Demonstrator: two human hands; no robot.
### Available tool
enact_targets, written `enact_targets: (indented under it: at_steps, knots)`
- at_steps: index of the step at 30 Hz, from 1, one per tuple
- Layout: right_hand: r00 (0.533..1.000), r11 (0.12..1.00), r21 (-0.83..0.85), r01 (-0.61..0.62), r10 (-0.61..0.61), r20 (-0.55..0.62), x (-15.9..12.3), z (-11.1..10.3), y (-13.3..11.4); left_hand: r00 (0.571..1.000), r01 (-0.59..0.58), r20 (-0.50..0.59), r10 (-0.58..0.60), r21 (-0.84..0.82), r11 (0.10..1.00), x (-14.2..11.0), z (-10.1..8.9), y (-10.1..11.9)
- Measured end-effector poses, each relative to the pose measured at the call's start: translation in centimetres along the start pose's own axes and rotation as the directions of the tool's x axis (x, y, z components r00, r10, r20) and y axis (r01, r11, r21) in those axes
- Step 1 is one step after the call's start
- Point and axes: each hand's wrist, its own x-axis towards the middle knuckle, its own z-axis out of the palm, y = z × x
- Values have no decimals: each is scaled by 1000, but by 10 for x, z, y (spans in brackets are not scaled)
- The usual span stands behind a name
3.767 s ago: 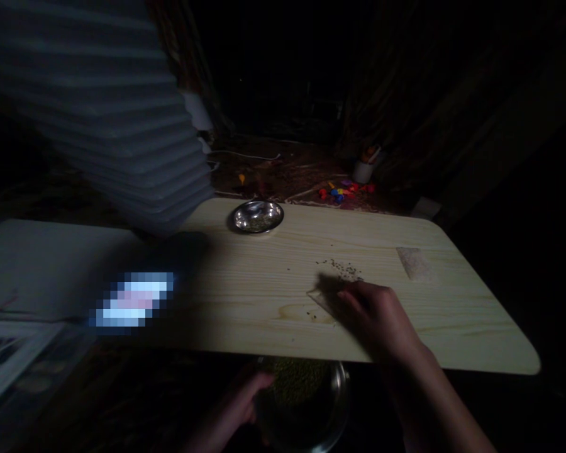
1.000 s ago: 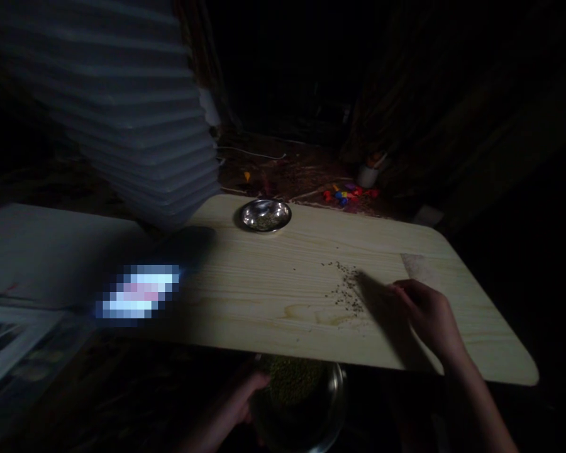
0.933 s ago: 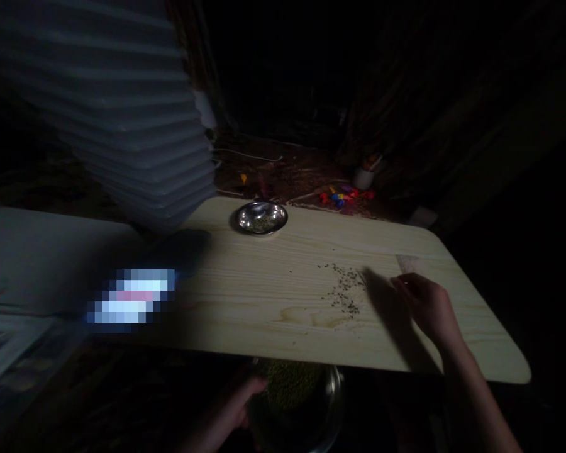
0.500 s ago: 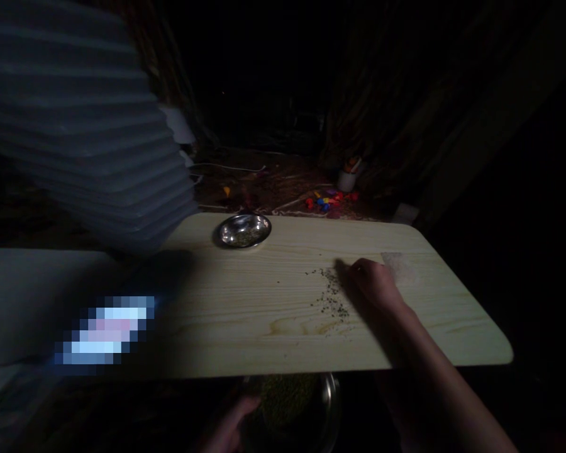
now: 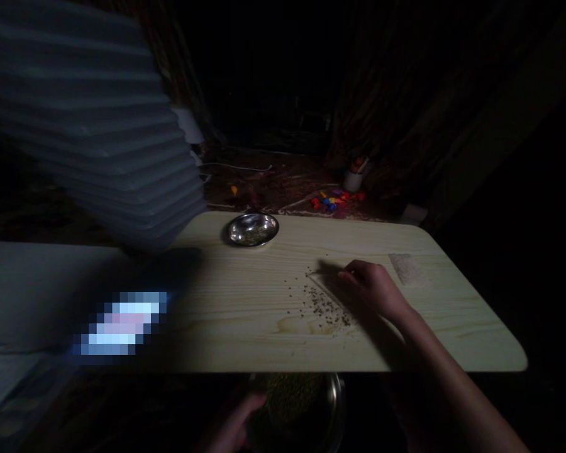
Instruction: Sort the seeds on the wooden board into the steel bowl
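Note:
My right hand (image 5: 375, 289) rests on the pale wooden table (image 5: 245, 314), fingers pinched on a thin flat card (image 5: 327, 290) whose edge stands against a scatter of small dark seeds (image 5: 321, 308). Below the table's front edge, my left hand (image 5: 236, 425) grips the rim of a steel bowl (image 5: 332, 402) filled with green seeds. The dim light hides finer detail of both hands.
A small steel dish (image 5: 251, 228) with a few seeds sits near the table's far edge. A pale paper piece (image 5: 405, 269) lies at the right. A tall ribbed white stack (image 5: 89, 126) stands at the left. Colourful toys (image 5: 332, 200) and a cup (image 5: 353, 179) lie on the floor beyond.
My right hand moved from the right of the seeds leftwards across them with the card. The seeds now lie nearer the front edge. My left hand kept the bowl below the table.

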Motion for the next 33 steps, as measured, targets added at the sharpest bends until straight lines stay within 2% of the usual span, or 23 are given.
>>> enact_targets:
  at_steps: [7,11,14,16,21,27,33]
  knots:
    - [999,998,44,-46,46,-14,-29,-10,6,1000,-12,9,12,-57,998,2,-4,-13]
    - [992,986,125,-113,119,-34,-56,-13,10,1000,-1,28,2,-13,1000,7,-4,-17]
    - [987,977,159,-143,152,-44,-72,-9,4,999,4,54,-6,40,999,3,1,-13]
    - [990,973,182,-139,143,-10,-77,-1,-7,998,-1,65,-4,82,997,-3,5,-7]
    - [995,985,171,-36,20,95,-64,26,-38,999,-23,41,20,74,997,-14,-1,2]
    - [996,995,101,24,-32,81,-34,45,-58,999,-38,23,37,26,999,-11,-26,-1]
    - [990,992,49,113,-116,75,-3,59,-72,999,-51,9,51,45,998,-9,-31,1]
